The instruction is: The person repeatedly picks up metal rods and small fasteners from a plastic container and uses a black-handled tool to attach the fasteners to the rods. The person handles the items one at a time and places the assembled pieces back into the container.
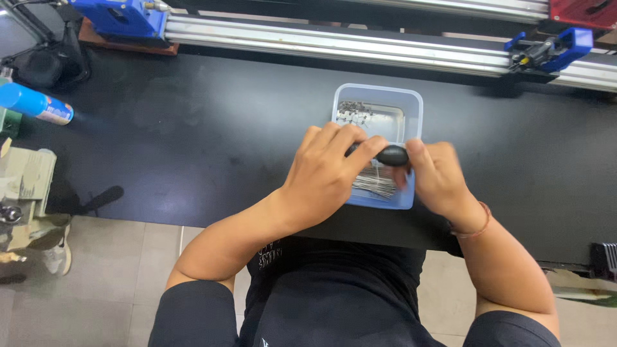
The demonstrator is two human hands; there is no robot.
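Fingers (360, 146) of my left hand (321, 177) curl over one end of a small black handle-like piece (393, 155), while my right hand (437, 177) pinches its other end, both held just above the pale blue plastic tub (411, 106). Thin metal pins (376, 185) lie heaped at the tub's 6 o'clock end and small metal parts (352, 114) at 11 o'clock, so I judge the work midway; I cannot tell what is finished.

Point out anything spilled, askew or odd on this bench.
Nothing is spilled. The blue spray can lies on its side at the bench's left edge, the one thing askew. Both hands, left and right, hold a black handle over the tray.
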